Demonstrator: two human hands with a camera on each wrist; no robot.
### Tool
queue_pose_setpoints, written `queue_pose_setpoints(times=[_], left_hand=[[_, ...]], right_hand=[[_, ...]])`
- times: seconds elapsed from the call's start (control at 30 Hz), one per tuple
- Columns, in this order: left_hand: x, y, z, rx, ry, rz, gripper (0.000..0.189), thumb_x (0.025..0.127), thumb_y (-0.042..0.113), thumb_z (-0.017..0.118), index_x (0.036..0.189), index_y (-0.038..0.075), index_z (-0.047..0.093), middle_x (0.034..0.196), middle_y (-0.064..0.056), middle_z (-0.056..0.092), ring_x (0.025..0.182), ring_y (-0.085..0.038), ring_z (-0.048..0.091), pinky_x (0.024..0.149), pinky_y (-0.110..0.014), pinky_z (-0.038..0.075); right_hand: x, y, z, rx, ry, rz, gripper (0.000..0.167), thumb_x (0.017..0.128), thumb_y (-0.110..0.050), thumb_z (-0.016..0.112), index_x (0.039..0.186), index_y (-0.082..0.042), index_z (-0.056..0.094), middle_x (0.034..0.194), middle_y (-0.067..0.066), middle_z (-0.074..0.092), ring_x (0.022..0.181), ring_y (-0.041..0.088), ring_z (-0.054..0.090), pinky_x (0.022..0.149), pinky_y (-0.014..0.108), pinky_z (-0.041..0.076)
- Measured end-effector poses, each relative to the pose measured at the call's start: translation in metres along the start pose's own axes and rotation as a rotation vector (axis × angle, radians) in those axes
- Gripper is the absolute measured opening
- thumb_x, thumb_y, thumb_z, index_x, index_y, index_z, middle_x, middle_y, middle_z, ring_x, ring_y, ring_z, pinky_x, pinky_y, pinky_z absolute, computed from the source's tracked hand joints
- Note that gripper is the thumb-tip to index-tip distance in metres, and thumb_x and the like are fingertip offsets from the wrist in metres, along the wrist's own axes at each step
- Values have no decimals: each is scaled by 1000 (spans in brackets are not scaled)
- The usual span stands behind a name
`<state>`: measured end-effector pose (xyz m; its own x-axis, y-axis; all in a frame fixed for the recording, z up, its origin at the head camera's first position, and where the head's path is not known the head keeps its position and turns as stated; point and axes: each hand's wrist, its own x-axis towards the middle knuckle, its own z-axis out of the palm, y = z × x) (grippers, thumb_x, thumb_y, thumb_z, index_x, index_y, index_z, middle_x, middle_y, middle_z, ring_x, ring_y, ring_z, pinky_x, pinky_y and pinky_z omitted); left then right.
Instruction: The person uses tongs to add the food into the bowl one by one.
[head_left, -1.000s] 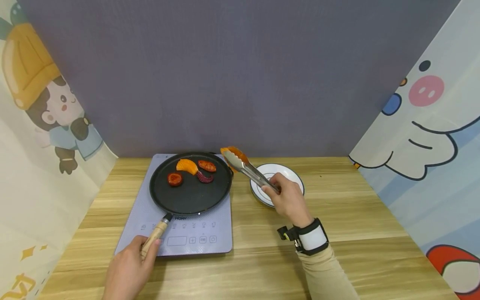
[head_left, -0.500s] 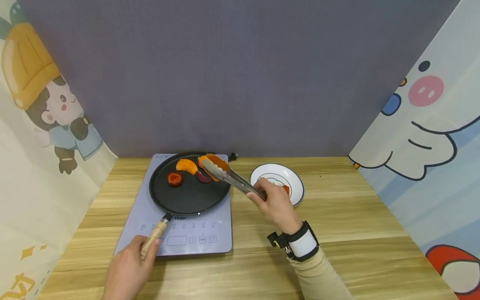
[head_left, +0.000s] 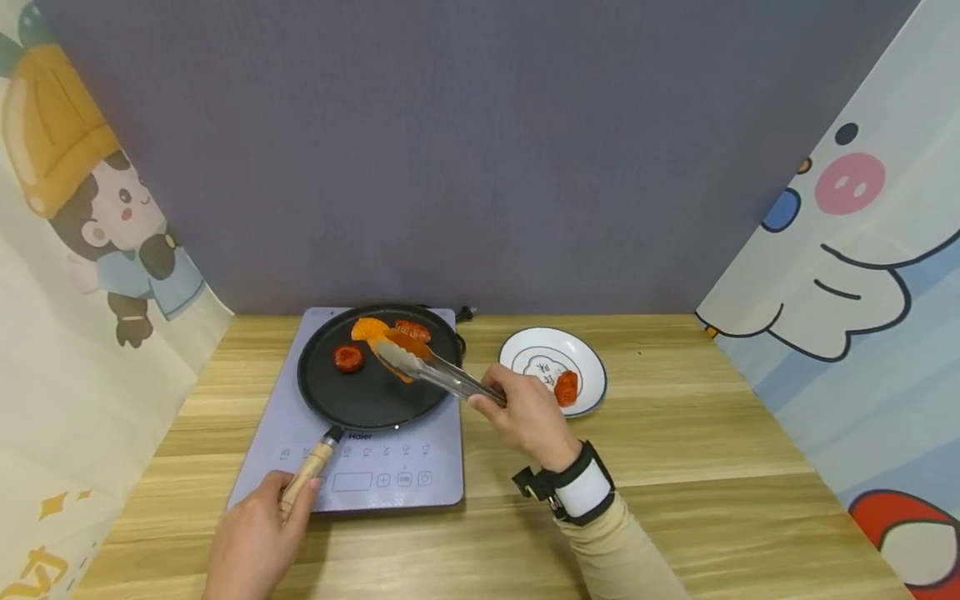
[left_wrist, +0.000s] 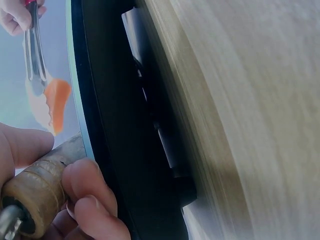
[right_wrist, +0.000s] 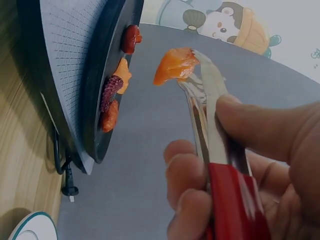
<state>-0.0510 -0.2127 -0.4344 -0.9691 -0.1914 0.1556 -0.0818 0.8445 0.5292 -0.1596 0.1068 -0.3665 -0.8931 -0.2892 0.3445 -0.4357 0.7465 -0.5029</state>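
Note:
My left hand (head_left: pixel 258 533) grips the wooden handle (head_left: pixel 311 472) of a flat black frying pan (head_left: pixel 356 404). My right hand (head_left: pixel 534 419) holds metal tongs (head_left: pixel 459 382), whose red grip (right_wrist: pixel 235 200) shows in the right wrist view. Between the tong tips is an orange piece of food (right_wrist: pixel 175 65), over the pan. In the pan lie a round red piece (head_left: pixel 348 358), a ridged orange slice (head_left: pixel 367 328) and an oblong red piece (head_left: pixel 414 331). A purple tentacle piece (right_wrist: pixel 111 93) also lies there, hidden behind the tongs in the head view.
The pan stands on a flat induction cooker (head_left: pixel 442 487). A white plate (head_left: pixel 517 342) with a dark rim stands on the right, bearing one red piece (head_left: pixel 566 388). A black plug (head_left: pixel 467 313) lies at the grey back wall (head_left: pixel 480 158).
My right hand has moved left and toward me, carrying the tongs and orange piece from beside the pan to over it. The plate's red piece is uncovered. My left hand stays put.

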Motion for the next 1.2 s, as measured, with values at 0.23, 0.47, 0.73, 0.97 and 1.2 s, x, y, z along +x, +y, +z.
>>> queue_pose_setpoints(times=[0.23, 0.47, 0.73, 0.97, 1.2], left_hand=[[0, 0, 0, 6, 9, 7, 38, 100, 34, 65, 104, -3, 67, 61, -3, 52, 55, -19, 49, 50, -38, 39], [1, 0, 0, 8, 0, 3, 38, 100, 35, 65, 105, -2, 67, 62, -3, 53, 56, -20, 50, 49, -39, 39], [0, 2, -1, 11, 22, 9, 35, 99, 33, 66, 103, -2, 67, 61, -2, 51, 55, -20, 49, 49, -37, 38], [0, 2, 1, 10, 56, 30, 33, 98, 32, 68, 102, -1, 68, 60, -2, 51, 54, -19, 49, 49, -38, 38], [0, 0, 2, 12, 52, 32, 34, 98, 32, 68, 102, -2, 68, 60, -2, 51, 54, -19, 49, 49, -38, 38]], right_hand=[[3, -8, 4, -26, -38, 1, 22, 88, -30, 81, 87, -18, 63, 65, -8, 50, 59, 10, 47, 54, 27, 34], [3, -12, 12, -75, -41, -23, 22, 86, -29, 82, 86, -19, 63, 68, -8, 54, 59, 10, 47, 55, 27, 35], [5, -21, 19, -112, -47, -18, 19, 86, -28, 83, 86, -21, 64, 74, -7, 62, 61, 10, 50, 52, 27, 37], [6, -31, 26, -159, -83, 13, 26, 87, -32, 81, 83, -20, 59, 72, -5, 61, 59, 11, 51, 50, 29, 37], [6, -40, 35, -249, -82, -36, 28, 88, -37, 81, 85, -19, 59, 66, -4, 59, 54, 13, 49, 47, 29, 31]])
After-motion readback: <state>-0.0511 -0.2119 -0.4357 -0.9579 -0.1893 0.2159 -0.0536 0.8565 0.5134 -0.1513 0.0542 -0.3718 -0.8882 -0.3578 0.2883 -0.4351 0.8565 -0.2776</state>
